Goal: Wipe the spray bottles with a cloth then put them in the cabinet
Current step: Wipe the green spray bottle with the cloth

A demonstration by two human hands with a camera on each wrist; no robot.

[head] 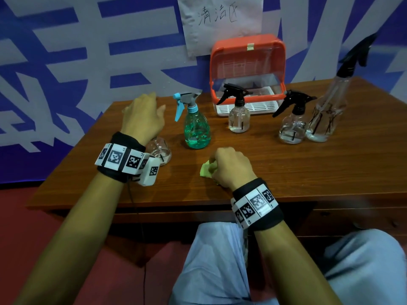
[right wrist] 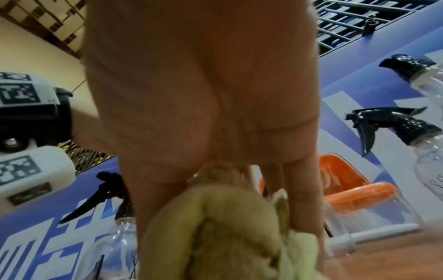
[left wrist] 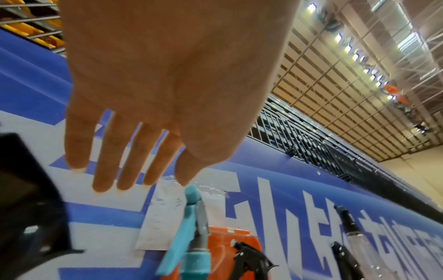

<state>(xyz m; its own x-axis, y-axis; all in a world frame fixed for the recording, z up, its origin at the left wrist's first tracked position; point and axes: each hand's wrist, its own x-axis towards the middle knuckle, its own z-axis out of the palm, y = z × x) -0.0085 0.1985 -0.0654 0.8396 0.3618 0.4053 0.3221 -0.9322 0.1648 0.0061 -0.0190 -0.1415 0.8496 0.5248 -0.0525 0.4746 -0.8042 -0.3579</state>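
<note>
My left hand (head: 142, 116) hovers at the table's left with its fingers (left wrist: 103, 170) straight and spread, holding nothing. Below its wrist stands a small clear bottle (head: 159, 150), partly hidden. My right hand (head: 231, 166) rests on the table near the front edge and grips a bunched yellow-green cloth (head: 207, 170) (right wrist: 215, 231). Behind it stand a teal spray bottle (head: 196, 128), a small clear bottle with a black trigger (head: 239, 117), another clear bottle (head: 291, 126) and a tall clear bottle (head: 328, 106). The orange cabinet (head: 247, 45) sits at the back with its clear door raised.
The wooden table (head: 286, 168) stands against a blue and white banner wall. A paper sign (head: 220, 20) hangs above the cabinet. A white slatted tray (head: 253, 106) forms the cabinet's floor. My knees are under the table's front edge.
</note>
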